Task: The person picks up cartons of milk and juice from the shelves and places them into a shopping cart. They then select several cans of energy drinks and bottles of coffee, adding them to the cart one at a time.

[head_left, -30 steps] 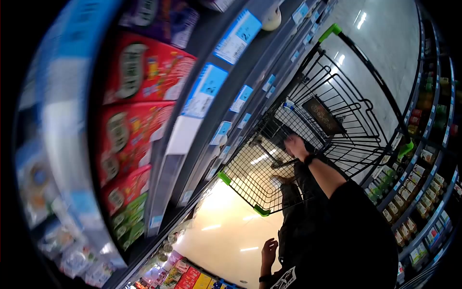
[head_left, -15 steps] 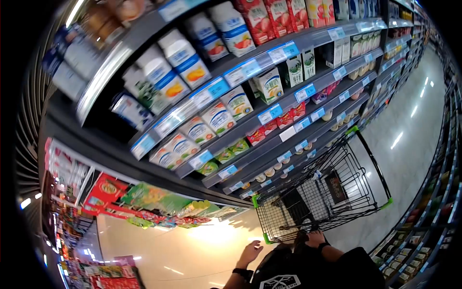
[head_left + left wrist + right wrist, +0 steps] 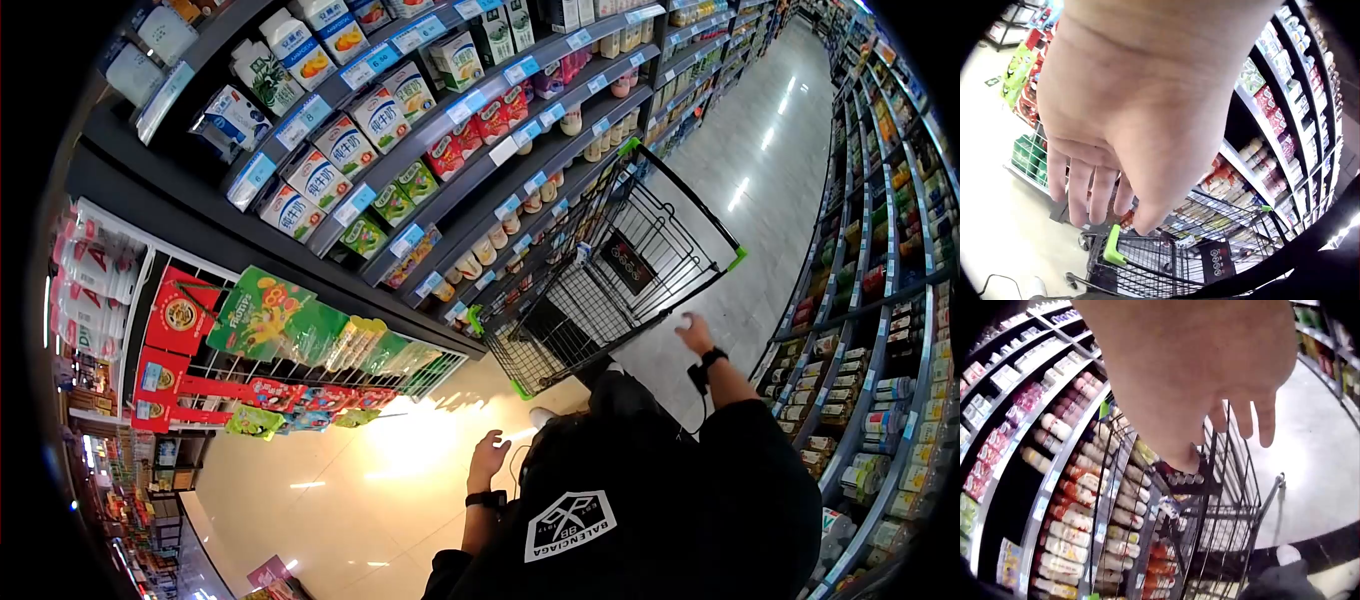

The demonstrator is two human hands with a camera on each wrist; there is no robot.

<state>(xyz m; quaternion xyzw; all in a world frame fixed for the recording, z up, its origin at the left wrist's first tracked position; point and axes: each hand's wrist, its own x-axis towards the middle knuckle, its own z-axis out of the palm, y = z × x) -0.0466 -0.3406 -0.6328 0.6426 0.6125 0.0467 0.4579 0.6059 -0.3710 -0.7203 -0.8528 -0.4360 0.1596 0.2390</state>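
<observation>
Low beside the person's body, the left hand (image 3: 488, 455) hangs over the pale floor with relaxed fingers, holding nothing. In the left wrist view its fingers (image 3: 1102, 187) point down, loosely extended, above the cart's green corner. The right hand (image 3: 695, 335) is held out at the near side of a black wire shopping cart (image 3: 560, 345), its fingers slightly bent and nothing in them. From the right wrist, the hand (image 3: 1204, 369) overlaps the cart's wire side. Inside the cart, near a dark sign panel (image 3: 628, 262), is a small blue-and-white item (image 3: 583, 250).
Shelves of cartons (image 3: 345, 145) and bottles run along the cart's far side. A wire rack (image 3: 410, 375) with green and red packs (image 3: 185, 310) stands at the left. Another stocked shelf (image 3: 870, 400) lines the right, with grey aisle floor (image 3: 770, 130) between.
The right hand has come back from inside the cart and now hangs apart from it on the right. The head view has swung away from the shelf. The left hand stays low and unoccupied.
</observation>
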